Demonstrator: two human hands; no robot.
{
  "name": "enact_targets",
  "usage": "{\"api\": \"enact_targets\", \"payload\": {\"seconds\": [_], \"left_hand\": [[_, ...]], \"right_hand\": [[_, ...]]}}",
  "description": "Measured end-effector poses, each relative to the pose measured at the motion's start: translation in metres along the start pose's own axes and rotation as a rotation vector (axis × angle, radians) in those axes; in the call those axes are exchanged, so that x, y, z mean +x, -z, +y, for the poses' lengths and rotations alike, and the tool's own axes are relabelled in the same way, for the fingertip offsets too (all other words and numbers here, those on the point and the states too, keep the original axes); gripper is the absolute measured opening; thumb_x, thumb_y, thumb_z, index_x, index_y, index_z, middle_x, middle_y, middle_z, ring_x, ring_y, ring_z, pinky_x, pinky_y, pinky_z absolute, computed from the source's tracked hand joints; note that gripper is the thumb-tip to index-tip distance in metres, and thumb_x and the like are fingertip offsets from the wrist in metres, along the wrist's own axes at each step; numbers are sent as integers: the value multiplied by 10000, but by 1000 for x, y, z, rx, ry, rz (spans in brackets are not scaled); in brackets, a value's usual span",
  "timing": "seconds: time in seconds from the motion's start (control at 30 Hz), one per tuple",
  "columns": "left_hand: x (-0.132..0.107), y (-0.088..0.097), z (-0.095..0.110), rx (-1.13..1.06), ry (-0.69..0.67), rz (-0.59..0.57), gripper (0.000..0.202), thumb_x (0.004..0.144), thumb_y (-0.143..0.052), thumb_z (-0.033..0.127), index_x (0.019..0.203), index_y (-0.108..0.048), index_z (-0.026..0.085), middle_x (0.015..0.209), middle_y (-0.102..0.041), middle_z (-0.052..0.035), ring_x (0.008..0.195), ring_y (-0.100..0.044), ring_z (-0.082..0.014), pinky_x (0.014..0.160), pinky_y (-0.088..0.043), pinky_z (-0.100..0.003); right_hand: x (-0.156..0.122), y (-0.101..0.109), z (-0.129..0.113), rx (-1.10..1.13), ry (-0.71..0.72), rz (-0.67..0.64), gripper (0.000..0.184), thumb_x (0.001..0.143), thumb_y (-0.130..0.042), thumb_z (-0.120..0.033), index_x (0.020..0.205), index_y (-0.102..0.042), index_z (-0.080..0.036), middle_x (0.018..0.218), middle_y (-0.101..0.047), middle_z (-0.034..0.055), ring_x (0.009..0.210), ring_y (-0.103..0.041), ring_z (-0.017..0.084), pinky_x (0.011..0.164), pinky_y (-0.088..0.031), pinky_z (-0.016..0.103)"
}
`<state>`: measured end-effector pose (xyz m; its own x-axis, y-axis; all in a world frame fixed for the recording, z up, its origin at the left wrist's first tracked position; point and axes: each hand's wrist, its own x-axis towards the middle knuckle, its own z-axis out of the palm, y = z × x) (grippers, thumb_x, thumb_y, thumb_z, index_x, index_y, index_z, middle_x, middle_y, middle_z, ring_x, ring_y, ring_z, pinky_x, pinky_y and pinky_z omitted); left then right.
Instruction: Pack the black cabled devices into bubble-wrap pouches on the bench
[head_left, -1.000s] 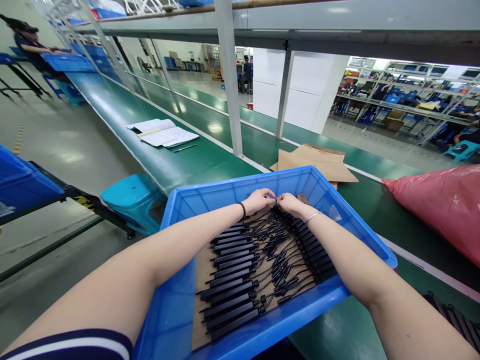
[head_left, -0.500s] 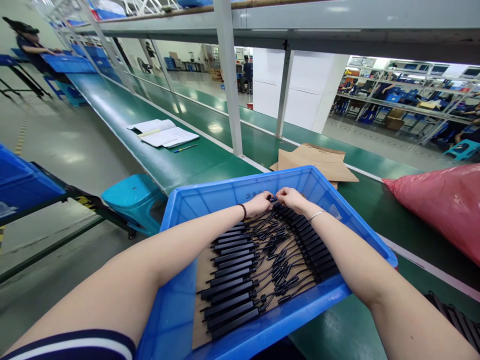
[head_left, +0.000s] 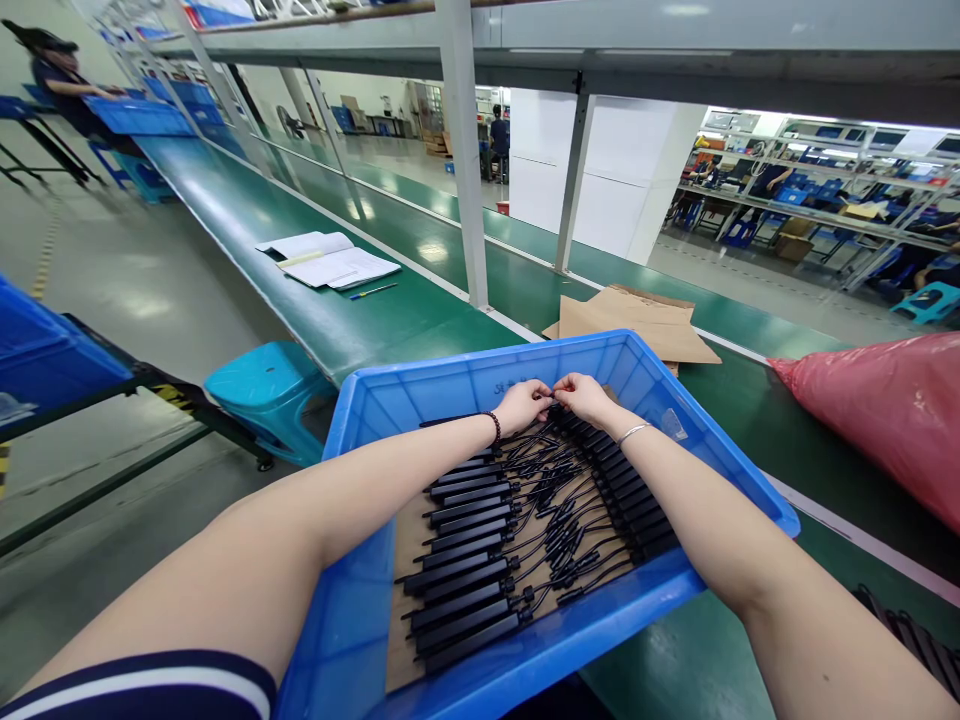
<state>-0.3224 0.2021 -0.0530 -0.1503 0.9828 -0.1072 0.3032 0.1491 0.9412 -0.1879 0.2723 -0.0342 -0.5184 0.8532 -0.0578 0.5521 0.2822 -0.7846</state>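
Fingertips have closed up since half a second ago: left hand (head_left: pixel 523 406) and right hand (head_left: pixel 587 398) now nearly meet, and a bar (head_left: pixel 450 420) sticks out left of the left wrist. Both hands pinch a small dark piece (head_left: pixel 553 399) (too tiny to tell exactly what), over the far end of the bin (head_left: pixel 405 392). Inside the bin, nearer the body than the grip: left row (head_left: pixel 465 575) of black bars, right row (head_left: pixel 626 485) partly under the right forearm, cables (head_left: pixel 562 525) tangled between the rows, cardboard (head_left: pixel 409 530) beneath. Just past the grip, outside the bin, flat sheets (head_left: pixel 630 325) lie on the belt (head_left: pixel 405 335). Well right of the grip, a red bag (head_left: pixel 892 410), contents hidden. Well left, another bin (head_left: pixel 52 350) (contents not visible) on a rack.
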Motion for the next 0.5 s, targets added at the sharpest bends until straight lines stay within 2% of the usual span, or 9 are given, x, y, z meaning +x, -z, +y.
{"api": "enact_targets", "payload": {"seconds": [0.23, 0.37, 0.5], "left_hand": [[-2, 5, 7, -33, 1, 29, 120, 833, -577, 236, 828, -613, 121, 687, -602, 3, 526, -556, -68, 527, -433, -167], [-4, 7, 10, -3, -4, -15, 129, 794, -574, 227, 769, -645, 123, 611, -571, 17, 522, -528, -73, 511, -398, -167], [-3, 9, 14, 16, -3, -86, 111, 745, -581, 185, 758, -672, 122, 596, -579, 17, 511, -504, -74, 520, -402, -179]], "right_hand": [[-4, 8, -9, -190, 25, -16, 39, 796, -605, -183, 810, -631, -158, 729, -651, 5, 639, -560, 104, 615, -416, 204], [-6, 10, -14, -304, 30, -48, 53, 816, -619, -202, 799, -623, -152, 782, -652, 24, 731, -578, 126, 699, -436, 237], [-5, 9, -15, -386, -7, -106, 170, 884, -583, -302, 893, -619, -135, 902, -641, 38, 831, -601, 147, 786, -489, 330]]}}
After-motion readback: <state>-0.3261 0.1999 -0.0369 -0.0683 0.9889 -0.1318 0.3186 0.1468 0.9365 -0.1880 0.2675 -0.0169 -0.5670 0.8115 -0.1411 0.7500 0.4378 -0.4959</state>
